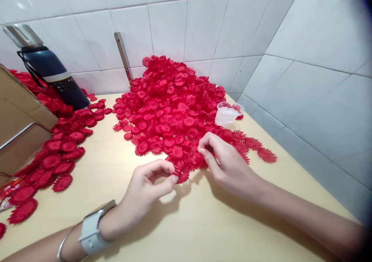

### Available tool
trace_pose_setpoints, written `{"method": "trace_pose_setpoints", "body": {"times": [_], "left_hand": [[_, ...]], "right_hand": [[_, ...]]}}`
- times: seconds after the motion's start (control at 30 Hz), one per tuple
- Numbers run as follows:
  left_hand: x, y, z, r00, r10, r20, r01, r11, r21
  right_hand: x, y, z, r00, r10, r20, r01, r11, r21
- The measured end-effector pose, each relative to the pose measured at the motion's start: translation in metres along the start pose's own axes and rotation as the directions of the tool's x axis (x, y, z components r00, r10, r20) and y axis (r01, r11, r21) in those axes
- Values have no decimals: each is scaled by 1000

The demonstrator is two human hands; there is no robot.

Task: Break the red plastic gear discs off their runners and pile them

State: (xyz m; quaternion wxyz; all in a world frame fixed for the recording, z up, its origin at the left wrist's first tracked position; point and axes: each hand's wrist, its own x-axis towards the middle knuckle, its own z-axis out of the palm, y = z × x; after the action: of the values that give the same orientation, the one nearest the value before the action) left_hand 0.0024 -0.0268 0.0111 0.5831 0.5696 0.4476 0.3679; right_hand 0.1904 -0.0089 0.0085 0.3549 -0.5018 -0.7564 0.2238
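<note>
A big heap of red plastic flower pieces [171, 103] lies on the pale wooden table [186, 223] against the tiled wall. My left hand [147, 194], with a white watch at the wrist, pinches one red flower piece [181, 173] at the heap's near edge. My right hand [225, 161] is just to the right, its fingertips pinching red pieces at the same near edge of the heap. Both forearms rest low over the table.
A second spread of red pieces [58, 153] runs along the left side. A dark blue bottle with a steel cap [49, 70] stands at the back left beside a cardboard box [20, 126]. A small clear plastic cup [228, 113] lies at the heap's right. Tiled walls close the back and right.
</note>
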Motion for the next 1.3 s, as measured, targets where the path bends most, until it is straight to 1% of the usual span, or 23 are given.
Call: {"method": "trace_pose_setpoints", "body": {"times": [0.07, 0.13, 0.2, 0.27, 0.33, 0.37, 0.4, 0.43, 0.47, 0.53, 0.6, 0.67, 0.7, 0.73, 0.8, 0.87, 0.9, 1.03, 1.13, 1.23, 1.3], "left_hand": [[2, -1, 0, 1000, -18, 16, 18, 1000, -19], [1, -1, 1, 999, -15, 43, 15, 1000, -4], [-4, 2, 3, 996, 25, 85, -31, 997, 67], [-12, 9, 6, 980, 96, 172, -126, 977, 175], [-21, 14, 9, 926, 148, 348, -243, 938, 247], [-24, 16, 9, 883, 131, 451, -267, 930, 253], [-26, 17, 10, 854, 116, 508, -275, 928, 250], [-26, 16, 10, 887, 124, 446, -260, 930, 259], [-25, 14, 10, 922, 109, 371, -214, 943, 255], [-18, 9, 11, 979, 44, 198, -81, 980, 184], [-9, 4, 11, 996, -60, 65, 57, 997, 55], [-2, 1, 12, 987, -158, -41, 154, 984, -86], [0, 1, 12, 978, -192, -75, 181, 973, -141], [2, 0, 12, 973, -212, -94, 193, 965, -178], [3, 0, 12, 972, -218, -91, 197, 961, -196], [4, 0, 12, 976, -204, -73, 190, 967, -171], [3, 0, 11, 978, -197, -70, 185, 971, -155], [1, -3, 11, 987, -151, -56, 146, 986, -74], [1, -5, 11, 991, -125, -44, 125, 992, -15], [2, -5, 10, 990, -134, -45, 135, 991, 8], [2, -5, 9, 991, -131, -39, 132, 991, 20]], "right_hand": [[1, 0, 1, 1000, 11, -10, -11, 1000, 1], [1, 0, 4, 1000, 13, -25, -13, 1000, -13], [1, -1, 6, 1000, 4, -28, -5, 999, -33], [1, -1, 5, 997, 24, -68, -28, 998, -56], [3, 0, 0, 987, 69, -147, -80, 994, -71], [4, 0, -2, 979, 90, -185, -104, 992, -70], [5, 1, -5, 974, 96, -205, -110, 992, -60], [6, 2, -6, 973, 94, -211, -104, 994, -38], [6, 2, -7, 975, 83, -204, -88, 996, -12], [6, 3, -6, 978, 78, -193, -71, 997, 43], [4, 3, -3, 976, 99, -192, -83, 993, 88], [2, 1, -1, 974, 128, -185, -105, 986, 132], [0, -1, 0, 978, 133, -162, -108, 982, 157], [-1, -4, 0, 985, 128, -115, -105, 977, 184], [-4, -9, 1, 995, 88, 41, -96, 966, 240], [-7, -14, 3, 982, 43, 184, -97, 951, 294], [-8, -15, 4, 975, 35, 221, -106, 943, 316], [-12, -17, 11, 964, 97, 246, -188, 906, 378], [-13, -17, 11, 940, 122, 319, -252, 878, 407], [-12, -16, 8, 931, 113, 348, -244, 901, 360], [-10, -14, 4, 943, 103, 316, -201, 934, 296]]}}
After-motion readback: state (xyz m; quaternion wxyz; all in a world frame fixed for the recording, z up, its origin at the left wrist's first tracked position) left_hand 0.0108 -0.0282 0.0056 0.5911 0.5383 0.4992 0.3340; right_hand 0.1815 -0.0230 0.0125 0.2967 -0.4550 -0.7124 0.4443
